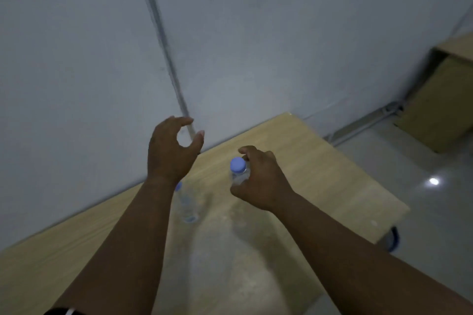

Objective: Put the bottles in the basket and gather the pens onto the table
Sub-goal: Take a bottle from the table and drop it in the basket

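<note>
Two clear plastic bottles with blue caps stand on a light wooden table [320, 174]. My right hand [258, 181] is closed around the neck of the right bottle [238, 169], just under its cap. The left bottle [188, 203] stands beside my left forearm, its cap partly hidden behind the wrist. My left hand [171, 151] hovers above and beyond that bottle with curled, spread fingers and nothing in it. No basket or pens are in view.
A grey wall with a thin vertical conduit [163, 41] rises directly behind the table. A wooden cabinet [440, 100] stands on the glossy floor at the right. A blue-rimmed object [393, 239] shows past the table's right edge.
</note>
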Demonstrator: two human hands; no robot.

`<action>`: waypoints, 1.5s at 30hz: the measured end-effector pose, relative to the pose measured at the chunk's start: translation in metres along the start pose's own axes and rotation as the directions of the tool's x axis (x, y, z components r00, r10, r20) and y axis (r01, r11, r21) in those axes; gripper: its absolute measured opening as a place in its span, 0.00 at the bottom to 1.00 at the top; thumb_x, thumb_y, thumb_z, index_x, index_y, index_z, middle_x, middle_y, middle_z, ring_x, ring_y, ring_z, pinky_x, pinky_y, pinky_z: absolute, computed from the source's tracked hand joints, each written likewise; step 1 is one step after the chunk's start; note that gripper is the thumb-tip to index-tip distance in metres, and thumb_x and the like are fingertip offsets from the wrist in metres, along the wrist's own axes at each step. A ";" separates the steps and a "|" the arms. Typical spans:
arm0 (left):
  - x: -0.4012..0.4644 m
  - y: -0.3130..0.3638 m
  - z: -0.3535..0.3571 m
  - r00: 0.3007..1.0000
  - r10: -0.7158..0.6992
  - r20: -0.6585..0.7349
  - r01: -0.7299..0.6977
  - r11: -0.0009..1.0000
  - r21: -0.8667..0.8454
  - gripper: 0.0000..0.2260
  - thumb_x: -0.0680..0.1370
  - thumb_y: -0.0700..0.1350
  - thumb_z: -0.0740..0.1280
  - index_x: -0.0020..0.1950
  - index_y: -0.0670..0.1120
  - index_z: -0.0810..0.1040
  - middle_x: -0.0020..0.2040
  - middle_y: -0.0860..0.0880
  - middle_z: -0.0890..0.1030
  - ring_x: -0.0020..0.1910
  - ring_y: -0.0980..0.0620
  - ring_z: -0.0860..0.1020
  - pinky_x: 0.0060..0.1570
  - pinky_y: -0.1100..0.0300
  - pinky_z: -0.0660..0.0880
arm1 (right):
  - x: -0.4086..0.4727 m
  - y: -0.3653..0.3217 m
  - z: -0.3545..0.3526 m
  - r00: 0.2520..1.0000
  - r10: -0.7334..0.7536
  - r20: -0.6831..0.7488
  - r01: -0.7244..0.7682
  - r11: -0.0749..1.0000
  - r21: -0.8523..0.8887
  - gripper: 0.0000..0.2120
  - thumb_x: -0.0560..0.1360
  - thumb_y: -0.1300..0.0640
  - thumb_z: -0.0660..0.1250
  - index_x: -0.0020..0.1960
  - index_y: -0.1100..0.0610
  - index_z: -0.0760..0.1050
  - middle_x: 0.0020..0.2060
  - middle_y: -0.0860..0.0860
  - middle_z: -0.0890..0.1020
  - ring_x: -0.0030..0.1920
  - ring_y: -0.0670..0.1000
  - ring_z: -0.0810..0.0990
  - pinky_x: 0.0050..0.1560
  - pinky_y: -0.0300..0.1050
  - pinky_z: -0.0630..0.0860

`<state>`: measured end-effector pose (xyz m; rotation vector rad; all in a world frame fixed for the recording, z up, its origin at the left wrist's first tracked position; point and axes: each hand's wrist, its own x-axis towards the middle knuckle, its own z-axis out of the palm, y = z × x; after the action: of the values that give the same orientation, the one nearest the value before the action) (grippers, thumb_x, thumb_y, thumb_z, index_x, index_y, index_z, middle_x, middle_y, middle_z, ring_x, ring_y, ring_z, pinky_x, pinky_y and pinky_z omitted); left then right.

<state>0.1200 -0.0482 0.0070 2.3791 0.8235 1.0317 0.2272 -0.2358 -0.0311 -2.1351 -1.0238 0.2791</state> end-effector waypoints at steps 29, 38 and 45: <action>-0.344 0.360 0.543 0.378 0.063 0.924 0.078 0.992 -0.100 0.13 0.76 0.47 0.73 0.60 0.49 0.82 0.58 0.51 0.83 0.56 0.53 0.79 0.52 0.64 0.71 | -0.274 0.561 -0.253 0.589 0.687 -0.426 -0.625 0.721 0.298 0.20 0.66 0.58 0.75 0.57 0.53 0.75 0.51 0.53 0.76 0.48 0.49 0.74 0.40 0.30 0.66; -0.405 0.262 0.744 0.165 -0.191 0.968 0.151 0.974 0.167 0.17 0.76 0.48 0.72 0.63 0.45 0.77 0.58 0.47 0.81 0.54 0.46 0.79 0.47 0.59 0.71 | -0.243 0.737 -0.144 0.497 0.746 -0.443 -0.637 0.661 0.397 0.18 0.66 0.55 0.77 0.54 0.55 0.77 0.48 0.54 0.80 0.47 0.52 0.79 0.46 0.46 0.78; -0.464 0.179 0.825 0.114 -0.429 0.896 0.225 0.890 0.398 0.40 0.76 0.52 0.73 0.82 0.57 0.54 0.80 0.39 0.55 0.74 0.36 0.65 0.65 0.51 0.71 | -0.219 0.813 -0.054 0.432 0.775 -0.462 -0.579 0.631 0.516 0.21 0.66 0.51 0.79 0.55 0.49 0.75 0.48 0.46 0.81 0.48 0.48 0.80 0.48 0.45 0.79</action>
<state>0.5526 -0.6007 -0.6531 2.1187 0.7946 -0.8587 0.5828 -0.7596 -0.5890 -2.0171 0.3548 0.0224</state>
